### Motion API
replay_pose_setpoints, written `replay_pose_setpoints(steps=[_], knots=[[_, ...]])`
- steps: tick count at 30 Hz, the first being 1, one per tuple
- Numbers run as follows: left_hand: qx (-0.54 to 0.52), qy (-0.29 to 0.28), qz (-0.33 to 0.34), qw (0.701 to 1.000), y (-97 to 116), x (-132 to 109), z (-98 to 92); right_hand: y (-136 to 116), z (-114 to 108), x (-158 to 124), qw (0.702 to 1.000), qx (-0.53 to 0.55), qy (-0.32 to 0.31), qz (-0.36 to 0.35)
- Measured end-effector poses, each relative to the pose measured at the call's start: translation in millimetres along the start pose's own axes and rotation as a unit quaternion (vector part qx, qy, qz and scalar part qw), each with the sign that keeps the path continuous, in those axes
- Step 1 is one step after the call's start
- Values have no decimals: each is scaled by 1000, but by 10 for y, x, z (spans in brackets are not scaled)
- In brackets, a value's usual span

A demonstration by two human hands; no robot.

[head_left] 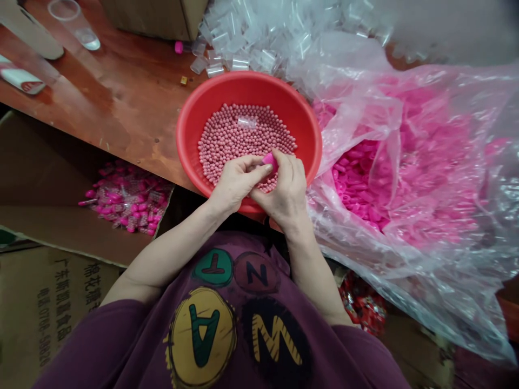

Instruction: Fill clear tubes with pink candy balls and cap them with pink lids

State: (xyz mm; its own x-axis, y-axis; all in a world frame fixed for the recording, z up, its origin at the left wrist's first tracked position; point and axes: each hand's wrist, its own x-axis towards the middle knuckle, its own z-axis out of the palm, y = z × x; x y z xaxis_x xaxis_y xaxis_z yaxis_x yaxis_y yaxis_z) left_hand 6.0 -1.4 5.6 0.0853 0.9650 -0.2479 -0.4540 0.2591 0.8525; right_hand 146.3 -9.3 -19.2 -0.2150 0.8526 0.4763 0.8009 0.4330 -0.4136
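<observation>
Over the near side of a red plastic basin (187, 129), my two hands meet around a small bright pink plastic cap (269, 160). My left hand (235, 181) is closed, its thumb and fingertips pressed against the cap's left side. My right hand (287, 186) curls round the cap from the right, fingers bent over it. Whether a clear tube is joined to the cap is hidden by my fingers. Small round pink beads (231, 135) cover the basin's bottom. A short clear plastic tube (247, 122) lies on top of them.
Right of the basin, a clear plastic bag (425, 162) holds many pink caps (357, 178). Clear tubes (259, 38) are heaped behind. An open cardboard box (52, 216) at lower left contains filled, pink-capped tubes (130, 202). A clear cup (77, 24) is on the wooden table (121, 102).
</observation>
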Motion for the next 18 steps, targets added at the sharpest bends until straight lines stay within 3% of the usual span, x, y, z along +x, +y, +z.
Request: replay_pose_setpoints(steps=[10,12,14,16,18], knots=[[-8,20,-8,1000,14,12,40,30,22,47,998,-12,-14,-63],[-9,30,-2,1000,48,-38,29,20,-70,120,994,30,-68,-76],[4,52,13,999,118,-132,-39,43,-169,275,975,113,-168,-87],[30,96,54,993,226,-268,-194,125,-210,508,941,197,-259,-90],[59,168,118,977,369,-424,-445,262,-144,778,935,204,-278,-76]])
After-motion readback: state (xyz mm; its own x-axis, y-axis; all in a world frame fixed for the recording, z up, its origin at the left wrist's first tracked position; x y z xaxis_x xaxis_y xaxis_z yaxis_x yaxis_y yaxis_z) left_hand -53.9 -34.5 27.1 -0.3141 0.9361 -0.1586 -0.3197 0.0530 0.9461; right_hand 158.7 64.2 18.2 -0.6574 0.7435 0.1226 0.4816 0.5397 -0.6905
